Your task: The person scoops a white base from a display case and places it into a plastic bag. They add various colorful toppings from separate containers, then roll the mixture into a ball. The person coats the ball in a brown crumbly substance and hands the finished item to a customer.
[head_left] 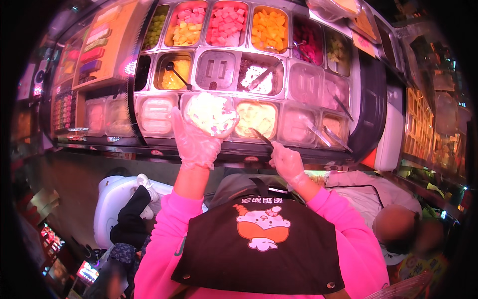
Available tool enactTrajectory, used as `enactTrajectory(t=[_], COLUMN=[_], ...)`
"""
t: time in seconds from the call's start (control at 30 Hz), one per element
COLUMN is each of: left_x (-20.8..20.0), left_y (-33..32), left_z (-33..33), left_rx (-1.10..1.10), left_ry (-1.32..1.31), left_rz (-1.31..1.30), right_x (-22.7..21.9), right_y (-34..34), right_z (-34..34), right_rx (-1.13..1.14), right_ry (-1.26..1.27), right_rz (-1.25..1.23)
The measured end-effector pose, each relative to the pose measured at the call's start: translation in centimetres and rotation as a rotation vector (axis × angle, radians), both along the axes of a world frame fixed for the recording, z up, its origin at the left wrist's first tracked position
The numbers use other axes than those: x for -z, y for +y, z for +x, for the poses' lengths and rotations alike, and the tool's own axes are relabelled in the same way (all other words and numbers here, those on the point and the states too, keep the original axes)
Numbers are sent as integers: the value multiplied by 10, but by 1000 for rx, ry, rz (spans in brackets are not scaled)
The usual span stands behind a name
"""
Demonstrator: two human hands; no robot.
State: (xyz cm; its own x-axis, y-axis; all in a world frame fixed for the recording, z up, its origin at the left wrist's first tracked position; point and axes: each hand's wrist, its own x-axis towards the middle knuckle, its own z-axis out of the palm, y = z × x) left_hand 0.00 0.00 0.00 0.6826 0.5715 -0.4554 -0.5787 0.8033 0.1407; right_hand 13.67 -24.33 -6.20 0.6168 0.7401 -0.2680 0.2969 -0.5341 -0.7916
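Note:
Both my hands wear clear plastic gloves. My left hand [198, 144] is wrapped round the near left side of a round, pale bowl-like thing [211, 114] heaped with white and cream-coloured food; strong light washes out its detail. It is held over the front row of tubs. My right hand [287, 162] grips a dark, slim-handled utensil [261, 136], its far end down in a tub of pale yellow cream [256, 119]. Whether that end is a blade or a spoon is hidden. The cream tub stands just right of the bowl-like thing.
Behind are tubs of pink cubes [227, 23], orange cubes [269, 29] and yellow fruit with a black ladle [174, 72]. Lidded tubs [158, 113] stand left and right. Utensils [328, 135] jut from the right front tubs. A white rounded object [112, 209] is below left.

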Motion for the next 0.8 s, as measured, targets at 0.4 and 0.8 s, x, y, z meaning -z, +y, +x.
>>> enactTrajectory(t=[0.4,0.8], left_x=[16,-17], left_y=[3,-6], left_z=[1,25], left_rx=[1,31], left_ry=[50,-25], left_rz=[-50,-96], right_x=[-4,-107], right_y=[-10,17], right_z=[21,6], right_rx=[879,56], right_ry=[929,-163], right_rz=[153,471])
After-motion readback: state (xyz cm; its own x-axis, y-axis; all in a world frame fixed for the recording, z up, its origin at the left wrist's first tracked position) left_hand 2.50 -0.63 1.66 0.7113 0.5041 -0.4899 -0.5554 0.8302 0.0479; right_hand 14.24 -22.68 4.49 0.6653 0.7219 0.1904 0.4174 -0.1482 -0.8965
